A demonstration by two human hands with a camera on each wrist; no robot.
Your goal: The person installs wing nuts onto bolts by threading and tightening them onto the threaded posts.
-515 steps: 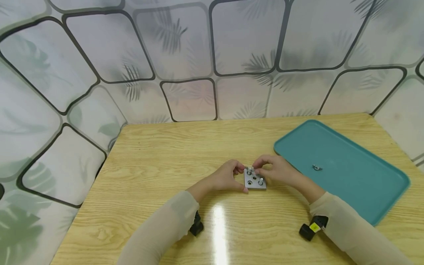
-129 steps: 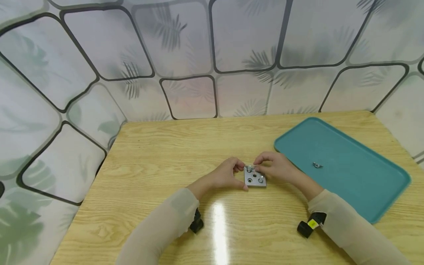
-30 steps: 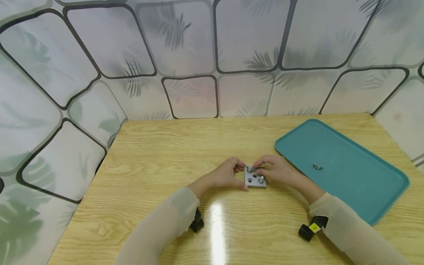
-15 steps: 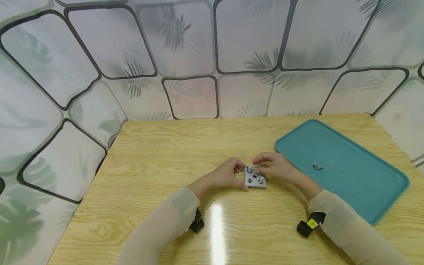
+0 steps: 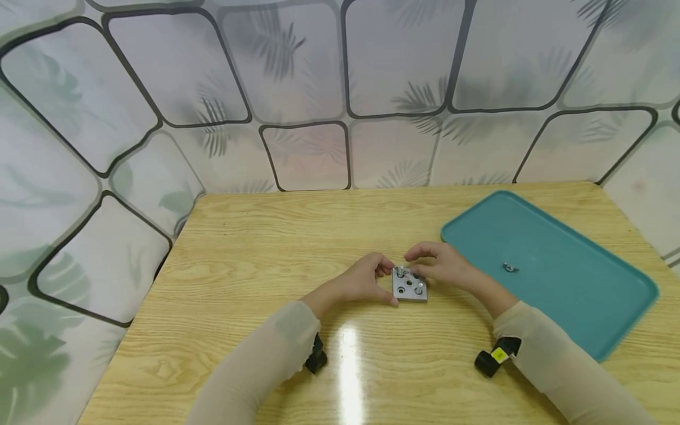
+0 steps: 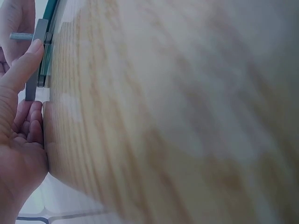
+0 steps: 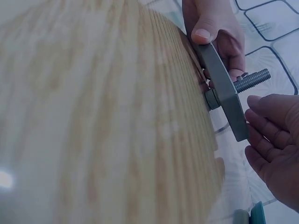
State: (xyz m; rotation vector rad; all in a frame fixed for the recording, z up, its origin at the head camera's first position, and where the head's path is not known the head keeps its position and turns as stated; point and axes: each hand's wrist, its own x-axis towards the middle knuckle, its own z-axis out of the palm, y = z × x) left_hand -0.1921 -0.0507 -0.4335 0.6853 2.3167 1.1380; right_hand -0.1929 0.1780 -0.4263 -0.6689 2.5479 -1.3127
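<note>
My left hand holds a small square metal plate by its left side, thumb at the front corner and fingers at the back. Two bolts stand up through the plate. The front-right bolt is bare, while a wing nut sits on the back-left one. My right hand hovers at the plate's back-right corner, thumb and fingers spread apart and holding nothing. From the right wrist, a bolt head shows under the plate, with the threaded shank above it.
A teal tray lies at the right of the wooden table, with another wing nut on it. Patterned curtain-like sheeting stands behind and to the left of the table.
My right thumb and fingers, close together at the wing nut a second ago, have spread and drawn slightly back. My left hand and the plate stay in place.
</note>
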